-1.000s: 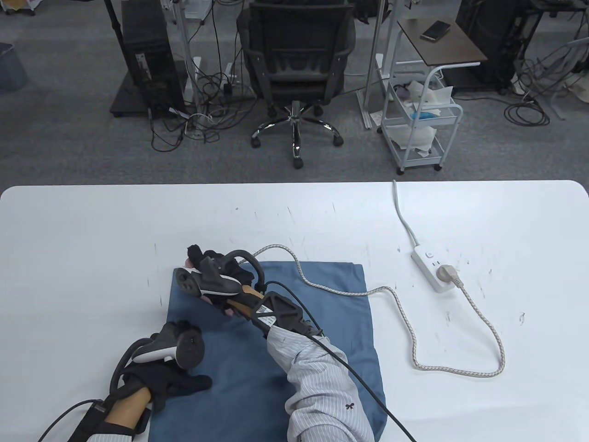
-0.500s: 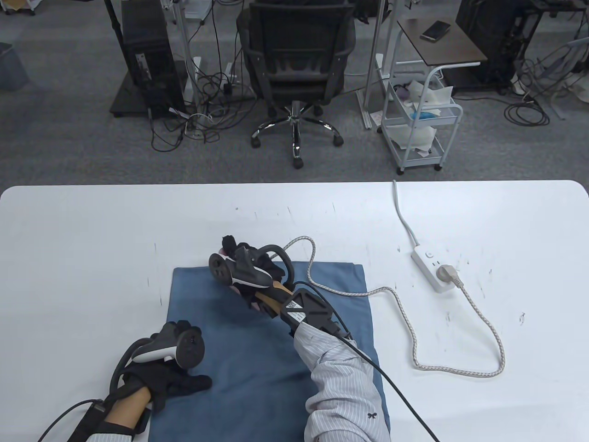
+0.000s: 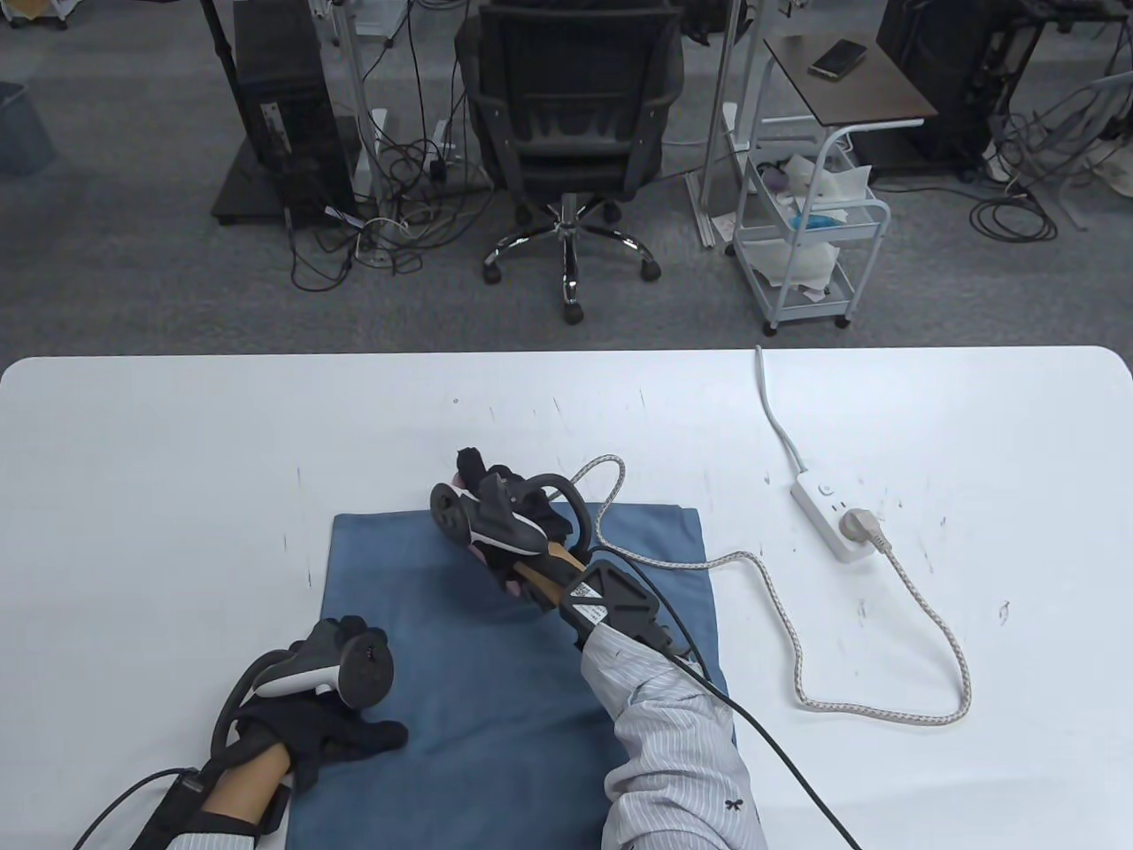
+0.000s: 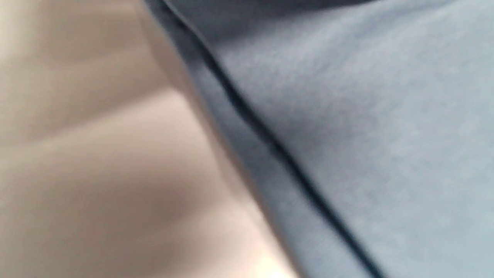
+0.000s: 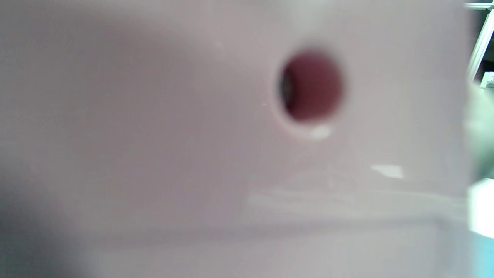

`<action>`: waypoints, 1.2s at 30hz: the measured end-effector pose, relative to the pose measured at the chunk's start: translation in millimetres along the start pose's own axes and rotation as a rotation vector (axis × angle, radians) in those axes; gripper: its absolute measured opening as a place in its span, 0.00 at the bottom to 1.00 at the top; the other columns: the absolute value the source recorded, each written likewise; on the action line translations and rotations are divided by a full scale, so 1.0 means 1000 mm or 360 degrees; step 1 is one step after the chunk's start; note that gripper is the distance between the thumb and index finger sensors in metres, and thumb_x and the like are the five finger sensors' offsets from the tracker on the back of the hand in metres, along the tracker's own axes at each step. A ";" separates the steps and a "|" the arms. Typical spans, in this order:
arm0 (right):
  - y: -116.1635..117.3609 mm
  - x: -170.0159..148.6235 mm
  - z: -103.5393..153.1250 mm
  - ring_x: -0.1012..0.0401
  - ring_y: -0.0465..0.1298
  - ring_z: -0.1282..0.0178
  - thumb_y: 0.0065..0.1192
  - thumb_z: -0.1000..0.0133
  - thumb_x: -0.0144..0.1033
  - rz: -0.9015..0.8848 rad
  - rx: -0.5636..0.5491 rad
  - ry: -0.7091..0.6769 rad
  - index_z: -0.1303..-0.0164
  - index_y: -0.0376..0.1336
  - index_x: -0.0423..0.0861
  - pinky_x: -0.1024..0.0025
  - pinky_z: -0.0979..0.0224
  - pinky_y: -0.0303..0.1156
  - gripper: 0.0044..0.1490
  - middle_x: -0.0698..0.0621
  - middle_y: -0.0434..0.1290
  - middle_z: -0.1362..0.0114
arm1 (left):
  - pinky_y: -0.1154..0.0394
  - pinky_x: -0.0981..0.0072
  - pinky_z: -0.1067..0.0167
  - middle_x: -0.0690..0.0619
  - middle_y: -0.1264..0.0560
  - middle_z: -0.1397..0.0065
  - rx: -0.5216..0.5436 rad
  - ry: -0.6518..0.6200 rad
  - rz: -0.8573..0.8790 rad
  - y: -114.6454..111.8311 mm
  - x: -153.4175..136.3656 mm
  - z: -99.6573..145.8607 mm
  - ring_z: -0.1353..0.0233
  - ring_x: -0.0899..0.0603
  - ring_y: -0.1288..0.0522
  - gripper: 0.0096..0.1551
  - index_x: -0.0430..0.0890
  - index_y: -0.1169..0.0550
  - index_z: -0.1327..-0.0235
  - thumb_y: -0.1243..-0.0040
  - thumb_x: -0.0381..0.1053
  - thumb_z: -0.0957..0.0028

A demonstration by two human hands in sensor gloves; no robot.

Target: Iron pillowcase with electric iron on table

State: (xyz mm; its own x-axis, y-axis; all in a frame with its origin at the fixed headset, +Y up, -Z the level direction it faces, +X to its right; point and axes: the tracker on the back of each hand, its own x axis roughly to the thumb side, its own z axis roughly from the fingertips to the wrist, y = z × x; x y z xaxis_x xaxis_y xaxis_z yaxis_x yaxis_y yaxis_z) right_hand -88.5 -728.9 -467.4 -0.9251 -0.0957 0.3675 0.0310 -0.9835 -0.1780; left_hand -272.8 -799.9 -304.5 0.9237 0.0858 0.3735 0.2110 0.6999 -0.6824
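A blue pillowcase [image 3: 496,691] lies flat on the white table [image 3: 177,460]. My right hand [image 3: 509,522] grips a pale pink electric iron [image 3: 479,551] at the pillowcase's far edge, a little left of its middle. The hand and tracker hide most of the iron. The right wrist view is filled by the iron's blurred pink body [image 5: 173,154] with a dark red hole. My left hand [image 3: 345,739] rests flat on the pillowcase's near left part. The left wrist view shows the pillowcase's hem [image 4: 366,135] against the table [image 4: 96,173].
The iron's braided cord [image 3: 779,611] loops across the table to the right and ends at a plug [image 3: 860,528] in a white power strip [image 3: 828,505]. Beyond the table's far edge stand an office chair [image 3: 566,133] and a white cart [image 3: 810,239].
My right hand has slid the iron to the right along the pillowcase's far edge, and the cord behind it has bunched into a tighter loop. My left hand has not moved.
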 end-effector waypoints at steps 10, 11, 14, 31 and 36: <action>-0.005 -0.015 0.036 0.62 0.79 0.65 0.43 0.38 0.50 -0.0142 0.0004 -0.0173 0.19 0.51 0.40 0.70 0.58 0.79 0.41 0.48 0.77 0.48 | 0.68 0.24 0.31 0.26 0.83 0.27 0.0004 -0.0002 0.0006 0.000 0.000 0.000 0.28 0.17 0.79 0.71 0.32 0.79 0.28 0.64 0.76 0.51; -0.004 -0.021 0.035 0.62 0.79 0.65 0.43 0.38 0.50 -0.0112 -0.0010 -0.0138 0.19 0.51 0.40 0.70 0.58 0.79 0.41 0.48 0.77 0.48 | 0.68 0.24 0.31 0.26 0.83 0.27 0.0005 -0.0001 0.0006 0.000 0.000 0.000 0.28 0.17 0.79 0.71 0.32 0.79 0.28 0.64 0.76 0.51; 0.001 -0.048 0.030 0.63 0.79 0.65 0.42 0.38 0.51 0.0029 -0.0028 0.0020 0.19 0.51 0.40 0.70 0.58 0.80 0.41 0.48 0.77 0.48 | 0.68 0.24 0.31 0.26 0.83 0.26 0.0006 0.0002 0.0008 -0.001 0.000 0.000 0.28 0.18 0.79 0.71 0.32 0.79 0.28 0.64 0.76 0.51; 0.001 -0.120 0.072 0.63 0.79 0.65 0.42 0.38 0.51 0.0051 -0.0024 0.0109 0.19 0.52 0.40 0.70 0.58 0.80 0.41 0.49 0.77 0.48 | 0.69 0.24 0.32 0.26 0.84 0.27 0.0010 -0.0005 0.0017 -0.001 -0.001 0.000 0.28 0.18 0.79 0.71 0.32 0.80 0.29 0.64 0.76 0.51; 0.006 -0.157 0.062 0.64 0.79 0.64 0.41 0.38 0.51 0.0264 -0.0039 0.0269 0.19 0.51 0.41 0.71 0.58 0.80 0.40 0.49 0.77 0.47 | 0.69 0.24 0.32 0.26 0.84 0.27 0.0008 -0.0006 0.0020 -0.001 -0.001 0.000 0.28 0.18 0.79 0.71 0.32 0.80 0.29 0.64 0.76 0.51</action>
State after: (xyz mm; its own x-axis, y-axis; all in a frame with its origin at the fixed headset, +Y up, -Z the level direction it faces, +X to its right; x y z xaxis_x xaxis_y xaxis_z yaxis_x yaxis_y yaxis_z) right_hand 80.3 -729.3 -469.7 -0.9583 -0.2268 0.1737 0.1807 -0.9522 -0.2464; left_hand -273.8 -800.9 -304.1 0.9249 0.0972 0.3675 0.1979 0.7022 -0.6839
